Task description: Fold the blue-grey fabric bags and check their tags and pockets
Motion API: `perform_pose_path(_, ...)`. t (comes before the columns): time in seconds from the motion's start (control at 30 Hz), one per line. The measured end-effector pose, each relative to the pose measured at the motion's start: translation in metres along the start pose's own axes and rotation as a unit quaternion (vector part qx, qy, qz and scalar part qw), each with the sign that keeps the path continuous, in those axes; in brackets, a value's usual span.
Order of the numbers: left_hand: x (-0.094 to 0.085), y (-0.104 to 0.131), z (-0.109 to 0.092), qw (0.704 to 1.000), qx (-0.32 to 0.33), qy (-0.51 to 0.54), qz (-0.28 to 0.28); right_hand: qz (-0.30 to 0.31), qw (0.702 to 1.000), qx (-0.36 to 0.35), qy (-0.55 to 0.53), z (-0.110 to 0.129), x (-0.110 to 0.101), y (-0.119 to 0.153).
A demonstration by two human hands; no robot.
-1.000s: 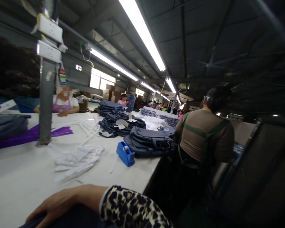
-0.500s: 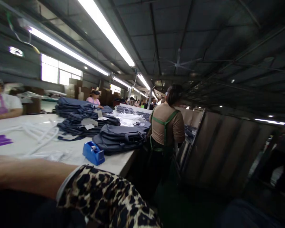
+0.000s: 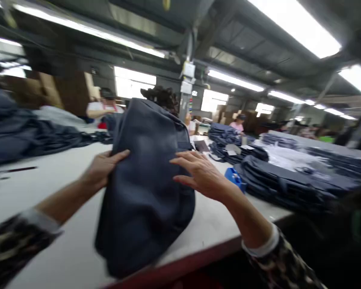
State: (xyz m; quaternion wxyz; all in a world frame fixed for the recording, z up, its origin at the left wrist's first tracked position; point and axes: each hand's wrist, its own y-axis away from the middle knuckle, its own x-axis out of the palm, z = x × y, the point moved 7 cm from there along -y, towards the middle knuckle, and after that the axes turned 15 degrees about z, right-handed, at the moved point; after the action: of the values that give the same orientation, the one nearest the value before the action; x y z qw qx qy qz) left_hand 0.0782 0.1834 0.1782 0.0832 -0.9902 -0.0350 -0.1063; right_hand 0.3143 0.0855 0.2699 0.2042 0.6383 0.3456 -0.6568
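A dark navy bag [image 3: 149, 176] stands raised on its end above the white table, smeared a little by motion. My left hand [image 3: 104, 168] grips its left edge, with the thumb on the near face and the other fingers hidden behind. At the bag's right side is my right hand [image 3: 198, 172], its fingers apart and pointing left. Whether those fingertips touch the fabric I cannot tell. Both my sleeves are leopard-patterned with pale cuffs.
Right of the bag stands a blue tape dispenser [image 3: 235, 178] beside stacked navy bags [image 3: 276, 184]. More dark fabric [image 3: 24, 128] is heaped at the left on the white table [image 3: 63, 249]. Across the table a person [image 3: 104, 108] works; another person [image 3: 238, 123] is farther back.
My view has swung left from the aisle to the table. Both hands and the raised navy bag are now in view; before, only one forearm showed. The tape dispenser now appears farther right.
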Motion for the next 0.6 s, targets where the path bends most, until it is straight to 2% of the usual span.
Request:
perform_pose_path(0.03,-0.021,0.011,0.009,1.0,-0.007,0.0,-0.03,0.01,1.0,0.001,-0.011,-0.004,0.017,-0.003)
perform_pose_path(0.1,-0.041,0.034,0.05,0.994,-0.022,0.057,-0.085,0.057,0.998,0.015,-0.025,-0.011,0.061,-0.01)
perform_pose_path(0.13,-0.043,0.048,0.079,0.988,-0.024,0.106,-0.111,0.09,0.995,0.026,-0.031,-0.014,0.089,-0.012)
perform_pose_path(0.2,-0.037,0.08,0.153,0.955,-0.102,0.233,-0.155,0.159,0.985,0.048,-0.045,-0.019,0.148,-0.01)
perform_pose_path(0.23,-0.033,0.096,0.184,0.945,-0.136,0.246,-0.165,0.186,0.979,0.057,-0.053,-0.021,0.175,-0.007)
perform_pose_path(0.3,-0.027,0.125,0.229,0.93,-0.181,0.266,-0.176,0.222,0.971,0.069,-0.063,-0.024,0.222,0.0)
perform_pose_path(0.33,-0.025,0.135,0.241,0.927,-0.19,0.273,-0.174,0.231,0.968,0.072,-0.065,-0.024,0.239,0.004)
perform_pose_path(0.4,-0.023,0.145,0.251,0.921,-0.195,0.296,-0.163,0.244,0.964,0.077,-0.067,-0.026,0.261,0.011)
perform_pose_path(0.6,-0.015,0.154,0.246,0.908,-0.199,0.335,-0.154,0.227,0.968,0.106,-0.026,-0.027,0.288,0.038)
